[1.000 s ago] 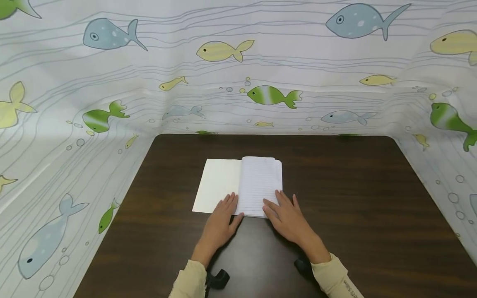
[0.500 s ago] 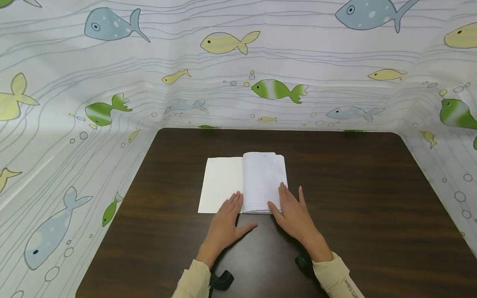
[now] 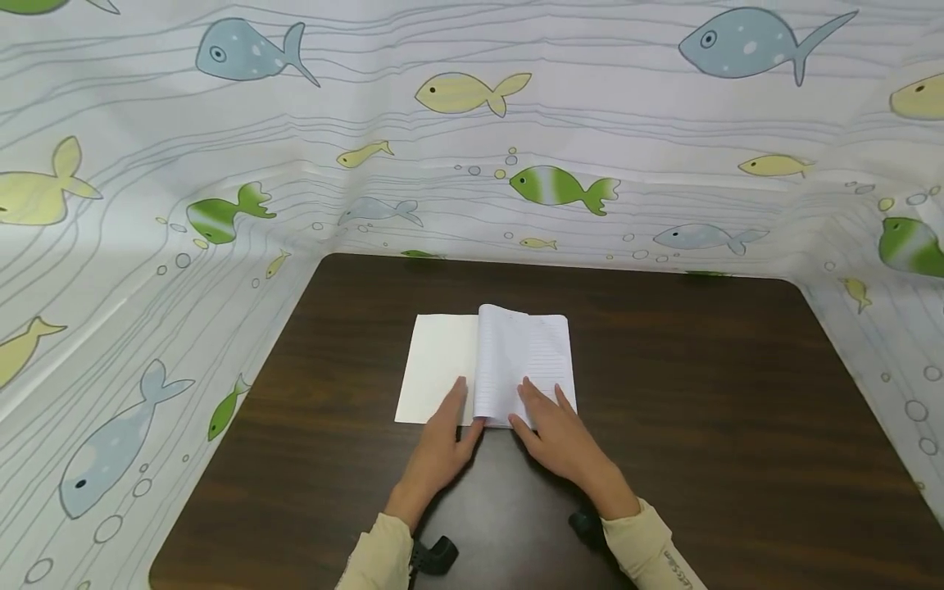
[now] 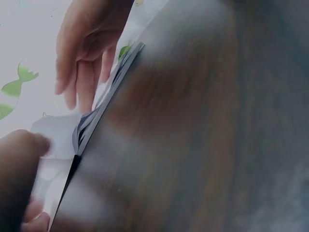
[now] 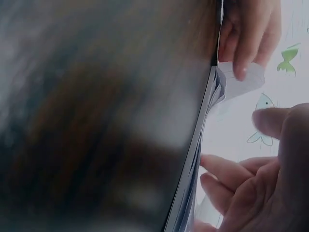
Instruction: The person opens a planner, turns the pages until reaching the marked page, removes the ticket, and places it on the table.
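An open notebook (image 3: 549, 344) with lined paper lies on the dark table, its blank left side (image 3: 438, 352) flat. One page (image 3: 500, 352) bows up from the spine, and its free edge stands short of the right-hand sheets. My left hand (image 3: 437, 455) rests at the notebook's lower edge by the spine, fingers straight, thumb against the bowed page's lower corner. My right hand (image 3: 558, 438) lies over the right side with fingers spread, fingertips at the bowed page. In the right wrist view, fingers (image 5: 219, 174) of the right hand touch the page edges; neither hand clearly pinches paper.
The brown wooden table (image 3: 701, 393) extends around the notebook on all sides. A white sheet printed with fish (image 3: 560, 187) rises behind it and along both sides. Black wrist mounts (image 3: 435, 555) sit below the cream sleeves (image 3: 379, 553).
My right hand has slid left across the notebook, and the top page has bowed up leftward, baring lined paper at right. My left thumb has come up to the spine's lower end.
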Demonstrator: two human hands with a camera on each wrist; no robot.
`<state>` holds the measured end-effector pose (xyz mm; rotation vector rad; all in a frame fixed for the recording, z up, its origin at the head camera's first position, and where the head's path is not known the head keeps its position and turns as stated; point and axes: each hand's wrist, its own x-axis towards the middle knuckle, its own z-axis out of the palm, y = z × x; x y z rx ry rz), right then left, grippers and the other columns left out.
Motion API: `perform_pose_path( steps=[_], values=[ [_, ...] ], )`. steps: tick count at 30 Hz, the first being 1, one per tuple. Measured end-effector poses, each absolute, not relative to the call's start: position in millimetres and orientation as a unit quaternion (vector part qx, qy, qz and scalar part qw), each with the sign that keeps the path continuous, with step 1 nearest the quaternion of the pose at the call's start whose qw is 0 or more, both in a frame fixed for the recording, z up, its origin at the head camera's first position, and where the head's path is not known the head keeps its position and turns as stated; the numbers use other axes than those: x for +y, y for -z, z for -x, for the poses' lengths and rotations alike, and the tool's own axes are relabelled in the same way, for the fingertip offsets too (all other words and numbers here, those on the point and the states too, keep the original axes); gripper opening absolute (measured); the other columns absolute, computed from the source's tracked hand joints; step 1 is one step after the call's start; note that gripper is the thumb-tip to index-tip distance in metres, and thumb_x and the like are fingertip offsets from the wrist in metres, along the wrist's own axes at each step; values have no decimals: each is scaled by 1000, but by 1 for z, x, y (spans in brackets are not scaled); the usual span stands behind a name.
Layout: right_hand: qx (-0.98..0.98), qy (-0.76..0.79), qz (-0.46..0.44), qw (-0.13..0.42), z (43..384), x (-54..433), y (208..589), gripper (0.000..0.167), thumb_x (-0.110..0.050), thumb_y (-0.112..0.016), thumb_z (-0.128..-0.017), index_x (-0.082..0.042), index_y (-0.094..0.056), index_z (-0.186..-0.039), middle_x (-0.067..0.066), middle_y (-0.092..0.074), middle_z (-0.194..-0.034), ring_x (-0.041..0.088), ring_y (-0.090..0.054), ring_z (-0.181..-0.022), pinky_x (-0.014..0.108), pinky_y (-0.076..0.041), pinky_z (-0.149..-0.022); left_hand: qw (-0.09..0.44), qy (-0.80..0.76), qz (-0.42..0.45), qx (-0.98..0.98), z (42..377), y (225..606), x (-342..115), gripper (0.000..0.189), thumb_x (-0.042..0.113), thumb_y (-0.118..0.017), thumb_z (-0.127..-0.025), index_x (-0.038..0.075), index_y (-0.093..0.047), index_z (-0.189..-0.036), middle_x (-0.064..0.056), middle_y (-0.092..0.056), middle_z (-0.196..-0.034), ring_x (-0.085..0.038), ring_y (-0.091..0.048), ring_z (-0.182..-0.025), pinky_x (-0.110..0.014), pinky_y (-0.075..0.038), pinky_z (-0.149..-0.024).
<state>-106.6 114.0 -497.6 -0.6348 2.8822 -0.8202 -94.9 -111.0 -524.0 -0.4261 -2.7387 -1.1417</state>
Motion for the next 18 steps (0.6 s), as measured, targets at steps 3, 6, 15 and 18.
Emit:
perform_pose_path(
  steps=[3, 6, 15, 18],
  values=[
    [937, 281, 198, 60, 105, 115, 498, 65, -41, -50, -109, 6, -42, -154, 19, -37, -163, 29, -36, -151, 60, -10, -125, 147, 407, 133, -892, 97, 526, -110, 77, 8, -73, -94, -11, -32, -155, -30, -39, -158, -39, -40, -146, -49, -38, -117],
    [935, 299, 175, 76, 105, 120, 498, 68, -43, -44, -110, 6, -37, -156, 19, -34, -164, 31, -32, -153, 61, -9, -125, 217, 414, 112, -877, 98, 528, -110, 82, 0, -74, -88, -10, -29, -156, -31, -38, -157, -40, -39, -146, -36, -32, -121],
    [936, 306, 160, 71, 104, 136, 497, 70, -39, -46, -111, 12, -31, -155, 25, -31, -163, 35, -32, -152, 56, -17, -125, 339, 373, -1, -864, 107, 523, -122, 89, -3, -76, -82, -7, -28, -157, -30, -27, -161, -50, -29, -148, -64, -25, -118],
    [938, 298, 163, 65, 103, 138, 498, 70, -36, -53, -108, 12, -32, -155, 25, -33, -163, 35, -34, -151, 55, -20, -124, 336, 333, -22, -880, 111, 524, -128, 90, -6, -78, -79, -10, -30, -155, -33, -23, -161, -53, -21, -150, -67, -15, -121]
  ],
)
